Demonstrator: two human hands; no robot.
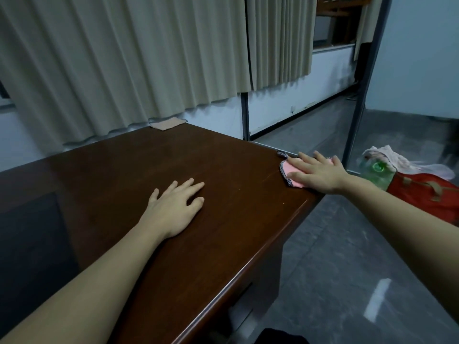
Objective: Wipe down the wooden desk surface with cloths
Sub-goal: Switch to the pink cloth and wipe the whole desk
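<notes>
Dark brown wooden desk [223, 232] fills foreground; left hand [173, 207] lies palm down on bare top, fingers straight, slightly spread, holding nothing; farther right, right hand [318, 173] presses flat on pink cloth [290, 173] with dotted trim at desk's right edge, fingers extended; beige cloth [167, 124] sits at far desk corner under cream curtain [124, 58]; red bag [427, 194] on floor beyond.

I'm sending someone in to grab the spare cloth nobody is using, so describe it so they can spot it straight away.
Start at the dark brown wooden desk and follow its top to the far corner by the beige pleated curtain. The flat beige square cloth lies there alone, untouched. Unlike the pink cloth with dotted trim, which the right hand presses flat, it is plain.
</notes>
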